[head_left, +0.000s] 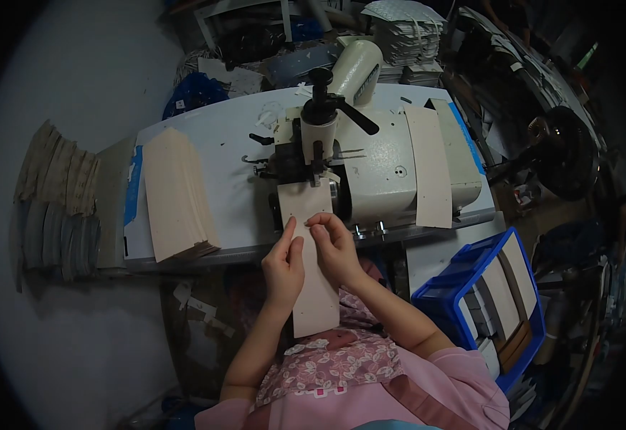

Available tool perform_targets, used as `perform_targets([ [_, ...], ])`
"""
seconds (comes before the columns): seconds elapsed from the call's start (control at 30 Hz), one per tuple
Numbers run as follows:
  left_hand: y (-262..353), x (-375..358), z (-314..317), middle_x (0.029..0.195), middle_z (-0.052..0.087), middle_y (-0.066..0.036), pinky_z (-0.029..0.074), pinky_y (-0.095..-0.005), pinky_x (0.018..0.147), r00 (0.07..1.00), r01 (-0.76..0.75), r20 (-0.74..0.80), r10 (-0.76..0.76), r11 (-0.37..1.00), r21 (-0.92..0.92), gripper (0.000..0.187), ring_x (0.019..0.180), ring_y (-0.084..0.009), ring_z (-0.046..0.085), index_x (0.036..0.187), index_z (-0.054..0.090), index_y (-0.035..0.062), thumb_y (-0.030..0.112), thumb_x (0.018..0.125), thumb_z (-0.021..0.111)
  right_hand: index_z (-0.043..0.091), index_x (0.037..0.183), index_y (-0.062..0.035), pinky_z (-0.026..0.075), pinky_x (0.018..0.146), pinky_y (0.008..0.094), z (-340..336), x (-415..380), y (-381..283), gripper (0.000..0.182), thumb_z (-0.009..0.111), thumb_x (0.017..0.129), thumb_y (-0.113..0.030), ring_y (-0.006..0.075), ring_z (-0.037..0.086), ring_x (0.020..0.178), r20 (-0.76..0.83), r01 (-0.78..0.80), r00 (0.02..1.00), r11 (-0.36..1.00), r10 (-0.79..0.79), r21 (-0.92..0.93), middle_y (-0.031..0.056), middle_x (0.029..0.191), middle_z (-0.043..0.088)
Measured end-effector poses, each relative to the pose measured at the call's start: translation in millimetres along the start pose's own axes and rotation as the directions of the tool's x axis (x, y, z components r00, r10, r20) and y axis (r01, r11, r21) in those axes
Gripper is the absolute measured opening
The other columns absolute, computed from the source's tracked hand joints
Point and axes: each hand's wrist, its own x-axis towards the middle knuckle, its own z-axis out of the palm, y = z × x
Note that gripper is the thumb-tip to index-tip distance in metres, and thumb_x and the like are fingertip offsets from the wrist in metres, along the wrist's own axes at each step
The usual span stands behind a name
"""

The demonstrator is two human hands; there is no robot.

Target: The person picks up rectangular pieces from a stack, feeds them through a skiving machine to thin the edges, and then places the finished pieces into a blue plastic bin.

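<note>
A long beige strip (316, 287), marked with small dots, runs from the machine's working head down to my lap. My left hand (282, 271) holds its left edge, the forefinger pointing up along it and the thumb over the strip. Over the strip's middle, my right hand (337, 251) has thumb and forefinger drawn together; whatever is between the tips is too small to make out. The strip's far end lies under the metal head of a cream skiving-type machine (381, 161), which has a black knob and lever (321, 107) on top.
To the left on the white table (238, 129) stands a stack of similar beige strips (177, 193). One strip (431, 168) lies across the machine's right side. A blue crate (453, 276) with strips stands at lower right. Grey bundles (58, 172) lean by the wall.
</note>
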Motion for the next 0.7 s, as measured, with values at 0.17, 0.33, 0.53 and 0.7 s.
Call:
perform_targets([
  [0.17, 9.4, 2.0, 43.0, 0.082, 0.061, -0.001, 0.042, -0.0205, 0.060, 0.984, -0.066, 0.163, 0.077, 0.995, -0.072, 0.044, 0.065, -0.0042, 0.046, 0.138, 0.048, 0.0026, 0.007, 0.095, 0.058, 0.056, 0.110, 0.0001, 0.044, 0.084, 0.0222, -43.8, -11.8, -28.7, 0.016, 0.052, 0.096, -0.006, 0.0092, 0.056, 0.093, -0.200, 0.060, 0.974, 0.972, -0.106, -0.225, 0.0042, 0.097, 0.062],
  [0.33, 35.5, -1.5, 47.6, 0.083, 0.063, -0.008, 0.049, -0.0274, 0.062, 0.929, -0.041, 0.356, 0.097, 0.986, -0.163, 0.031, 0.067, -0.0146, 0.060, 0.123, 0.049, 0.0026, 0.006, 0.094, 0.058, 0.022, 0.145, 0.0048, 0.020, 0.112, 0.0487, -73.1, -39.0, -87.4, 0.081, 0.070, 0.087, -0.021, 0.0432, 0.018, 0.139, -0.155, 0.062, 0.810, 0.345, -0.566, -0.936, 0.0269, 0.148, 0.018],
  [0.53, 86.5, -3.1, 14.0, 0.085, 0.062, -0.004, 0.041, -0.0336, 0.089, 0.400, -0.887, 0.763, 0.507, 0.422, 0.185, 0.018, 0.093, -0.0211, 0.057, 0.089, 0.067, 0.0113, 0.013, 0.072, 0.062, 0.045, 0.137, 0.0025, 0.044, 0.096, 0.0305, -51.7, -18.2, -134.4, 0.048, 0.059, 0.094, -0.015, 0.0185, 0.056, 0.113, 0.037, 0.133, 0.991, 0.856, -0.132, -0.500, 0.0144, 0.130, 0.056],
  [0.7, 71.3, 1.4, -4.2, 0.088, 0.062, -0.003, 0.040, -0.0345, 0.094, 0.187, -0.967, 0.897, 0.400, 0.234, 0.098, 0.016, 0.096, -0.0201, 0.056, 0.084, 0.066, 0.0111, 0.016, 0.069, 0.063, 0.063, 0.114, 0.0006, 0.048, 0.079, 0.0211, -53.0, 21.8, -95.5, 0.030, 0.060, 0.096, -0.023, 0.0059, 0.058, 0.088, 0.548, -0.443, 0.690, 0.875, 0.473, -0.197, 0.0007, 0.099, 0.066],
])
